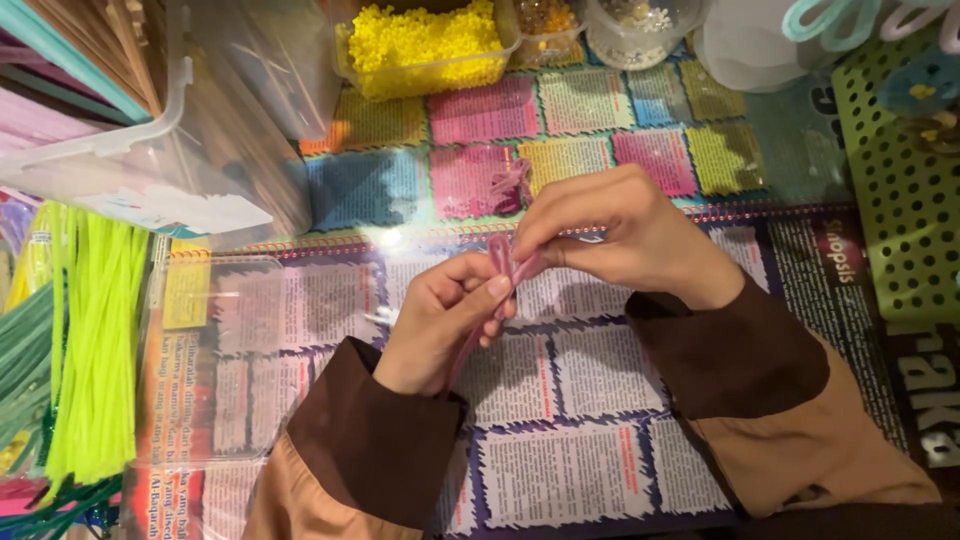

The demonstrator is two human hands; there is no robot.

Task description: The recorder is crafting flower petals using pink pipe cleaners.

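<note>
left hand (445, 320): centre of view, fingers clenched around the pink pipe cleaner (497, 290), thumb pressed on its upper part; brown cuff with tan sleeve behind it at 7 o'clock
right hand (620, 230): just at 1 o'clock of the left hand, fingertips pinching the top end of the same pink pipe cleaner; the two hands nearly touch there
pink pipe cleaner: held between both hands above the counter (590, 420), looks folded or doubled near the top, lower length runs down through the left palm toward 7 o'clock; exact bend cannot tell
counter: covered with printed sheets under clear plastic, text blocks in purple frames, coloured squares at 12 o'clock
small pink piece (512, 182): lies on the counter at 12 o'clock of the hands, apart from them
yellow bead box (425, 45): clear tub of yellow beads, 12 o'clock, top edge of view
clear storage bin (170, 130): 10 o'clock, big, holds sticks and pink material
neon yellow pipe cleaners (95, 340): bundle at 9 o'clock, green ones beside it at the left edge
green pegboard (905, 200): 3 o'clock, perforated, well apart from the hands
round clear jar (640, 30): 1 o'clock, beside the yellow bead box
</note>
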